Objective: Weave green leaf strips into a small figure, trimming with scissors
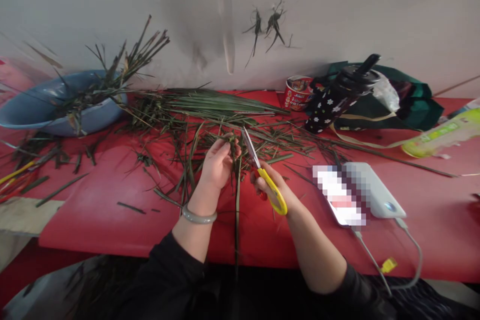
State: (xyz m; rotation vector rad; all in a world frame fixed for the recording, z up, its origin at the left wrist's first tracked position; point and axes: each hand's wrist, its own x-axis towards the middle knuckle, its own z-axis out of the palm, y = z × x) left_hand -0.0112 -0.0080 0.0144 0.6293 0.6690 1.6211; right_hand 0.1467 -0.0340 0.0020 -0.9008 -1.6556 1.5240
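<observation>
My left hand [217,162], with a bangle at its wrist, pinches a small bundle of green leaf strips [233,152] over the middle of the red-covered table. One long strip [237,210] hangs from it down past the table's front edge. In my right hand [275,182] is a pair of scissors [272,191] with one yellow and one red handle. Their blades point up and away from me, just right of the bundle, and look nearly closed. Whether they touch the leaves I cannot tell.
Cut leaf strips [210,102] lie scattered behind my hands. On the left stands a blue basin [26,107] with more leaves. To the right are a red paper cup [296,97], a black flowered tumbler [341,95], a phone [339,197], a cabled power bank [375,190] and a yellow-green bottle [442,135].
</observation>
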